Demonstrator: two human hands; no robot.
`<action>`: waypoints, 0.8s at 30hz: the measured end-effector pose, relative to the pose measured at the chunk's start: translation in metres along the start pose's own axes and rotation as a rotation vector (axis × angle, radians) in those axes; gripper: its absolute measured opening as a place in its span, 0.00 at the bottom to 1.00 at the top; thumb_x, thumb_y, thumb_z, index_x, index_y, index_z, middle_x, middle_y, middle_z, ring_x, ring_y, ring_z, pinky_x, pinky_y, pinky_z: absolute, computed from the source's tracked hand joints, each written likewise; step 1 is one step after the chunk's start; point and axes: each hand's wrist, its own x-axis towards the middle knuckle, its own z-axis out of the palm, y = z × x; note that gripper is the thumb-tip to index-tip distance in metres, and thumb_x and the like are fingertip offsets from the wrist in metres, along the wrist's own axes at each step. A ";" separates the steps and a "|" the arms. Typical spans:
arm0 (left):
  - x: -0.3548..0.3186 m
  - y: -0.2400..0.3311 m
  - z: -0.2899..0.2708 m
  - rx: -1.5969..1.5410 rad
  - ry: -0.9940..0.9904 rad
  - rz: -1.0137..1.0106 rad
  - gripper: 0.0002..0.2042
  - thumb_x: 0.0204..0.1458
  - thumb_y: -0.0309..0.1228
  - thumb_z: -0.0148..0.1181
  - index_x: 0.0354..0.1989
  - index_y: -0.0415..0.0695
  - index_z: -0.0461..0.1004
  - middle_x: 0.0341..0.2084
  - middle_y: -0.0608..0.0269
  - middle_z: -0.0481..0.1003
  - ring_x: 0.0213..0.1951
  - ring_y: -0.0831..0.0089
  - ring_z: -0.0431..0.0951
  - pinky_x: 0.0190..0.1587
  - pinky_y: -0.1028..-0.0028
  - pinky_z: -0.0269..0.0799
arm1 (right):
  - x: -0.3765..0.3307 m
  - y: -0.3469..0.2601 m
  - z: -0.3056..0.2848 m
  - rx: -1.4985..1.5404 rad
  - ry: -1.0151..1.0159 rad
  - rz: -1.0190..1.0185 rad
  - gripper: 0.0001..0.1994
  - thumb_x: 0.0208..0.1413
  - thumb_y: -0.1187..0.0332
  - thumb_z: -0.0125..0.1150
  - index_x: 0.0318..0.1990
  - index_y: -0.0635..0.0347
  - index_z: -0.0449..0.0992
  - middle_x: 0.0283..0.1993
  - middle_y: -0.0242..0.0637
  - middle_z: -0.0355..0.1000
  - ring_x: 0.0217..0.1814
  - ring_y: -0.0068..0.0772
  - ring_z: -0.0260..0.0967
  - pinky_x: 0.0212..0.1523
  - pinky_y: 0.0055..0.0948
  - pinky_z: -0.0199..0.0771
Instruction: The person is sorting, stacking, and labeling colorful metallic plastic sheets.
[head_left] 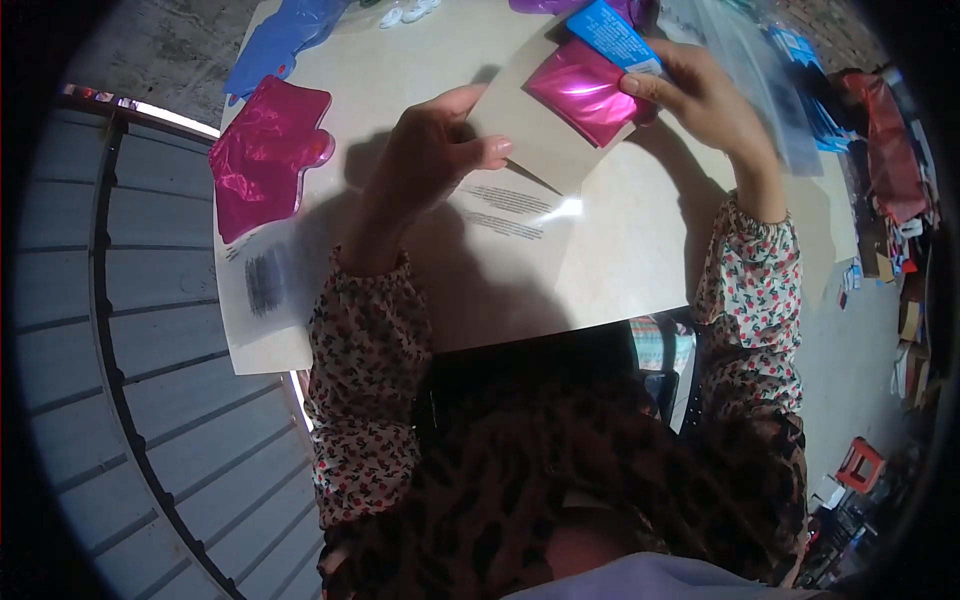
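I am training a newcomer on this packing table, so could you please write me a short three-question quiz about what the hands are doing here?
1. True or false: the right hand pinches a folded pink foil piece with a blue card on it.
2. What does the left hand hold? A) scissors B) a clear plastic bag C) a tape roll
3. Fill in: a flat pink foil shape lies on the table to the person's ____.

Key: 1 true; 2 B; 3 left.
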 end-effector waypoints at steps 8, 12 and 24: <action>-0.002 -0.001 -0.005 0.044 -0.002 0.080 0.28 0.44 0.25 0.60 0.56 0.35 0.61 0.26 0.59 0.77 0.28 0.81 0.76 0.36 0.81 0.70 | -0.003 0.002 -0.008 -0.071 0.045 -0.065 0.12 0.55 0.64 0.55 0.40 0.65 0.72 0.26 0.31 0.69 0.27 0.19 0.67 0.30 0.20 0.70; -0.001 -0.005 -0.007 0.141 0.085 0.123 0.30 0.44 0.25 0.60 0.58 0.35 0.59 0.27 0.59 0.77 0.30 0.80 0.75 0.37 0.82 0.69 | -0.002 0.004 -0.008 -0.134 0.035 -0.052 0.12 0.56 0.64 0.55 0.39 0.65 0.72 0.26 0.31 0.70 0.27 0.18 0.67 0.30 0.20 0.69; -0.004 0.006 -0.003 0.026 0.076 0.047 0.29 0.45 0.26 0.60 0.58 0.34 0.58 0.25 0.58 0.77 0.29 0.79 0.74 0.34 0.82 0.68 | 0.000 0.004 -0.002 -0.048 0.009 -0.008 0.13 0.56 0.64 0.55 0.40 0.66 0.71 0.27 0.31 0.69 0.27 0.18 0.68 0.30 0.20 0.71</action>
